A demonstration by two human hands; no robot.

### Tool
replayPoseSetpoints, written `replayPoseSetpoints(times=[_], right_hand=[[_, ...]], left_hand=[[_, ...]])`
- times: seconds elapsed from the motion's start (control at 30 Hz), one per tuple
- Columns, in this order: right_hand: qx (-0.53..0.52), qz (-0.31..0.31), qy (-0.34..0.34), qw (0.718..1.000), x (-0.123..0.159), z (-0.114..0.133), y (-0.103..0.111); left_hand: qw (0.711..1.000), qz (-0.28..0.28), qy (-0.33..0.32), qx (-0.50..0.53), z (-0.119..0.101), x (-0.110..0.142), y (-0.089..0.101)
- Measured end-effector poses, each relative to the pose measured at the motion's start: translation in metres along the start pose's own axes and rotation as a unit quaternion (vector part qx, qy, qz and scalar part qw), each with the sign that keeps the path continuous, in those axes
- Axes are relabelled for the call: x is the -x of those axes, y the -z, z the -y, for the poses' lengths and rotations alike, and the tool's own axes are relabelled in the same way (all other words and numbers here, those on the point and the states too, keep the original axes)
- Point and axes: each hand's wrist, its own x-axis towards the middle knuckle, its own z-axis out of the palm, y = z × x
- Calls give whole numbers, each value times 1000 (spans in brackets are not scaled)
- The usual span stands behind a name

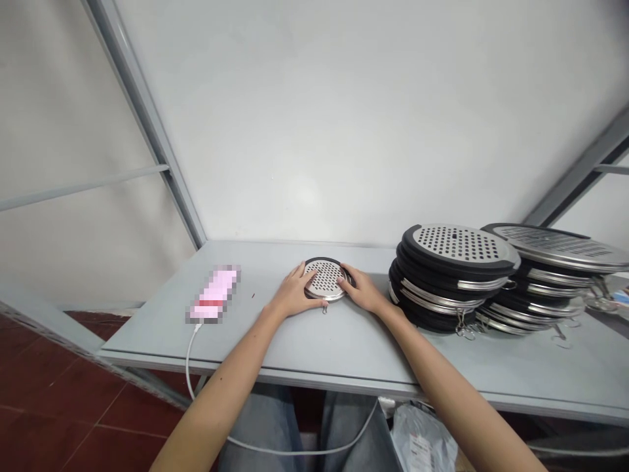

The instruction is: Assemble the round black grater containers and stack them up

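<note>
A round perforated metal disc (325,278) with a black rim lies flat on the grey table (344,347), a small wire hook (325,310) at its near edge. My left hand (295,293) grips its left side, the fingers at the rim and over the holes, the thumb along the near edge. On the opposite side my right hand (364,288) holds the rim, its thumb resting on the top face. Parts of the rim are hidden under both hands.
To the right stands a stack of similar perforated discs (455,246), and beside it another stack of slotted discs (555,246), with wire hooks hanging off. A phone (215,295) with a white cable (188,367) lies at left. Metal posts (142,98) frame the table.
</note>
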Motion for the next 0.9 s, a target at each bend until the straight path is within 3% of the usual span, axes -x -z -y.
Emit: replayPoseSetpoints(times=[0.9], right_hand=[[-4,12,-1,1000,0,1,1]], left_hand=[[1000,8,-1,-9,-1,1,1]])
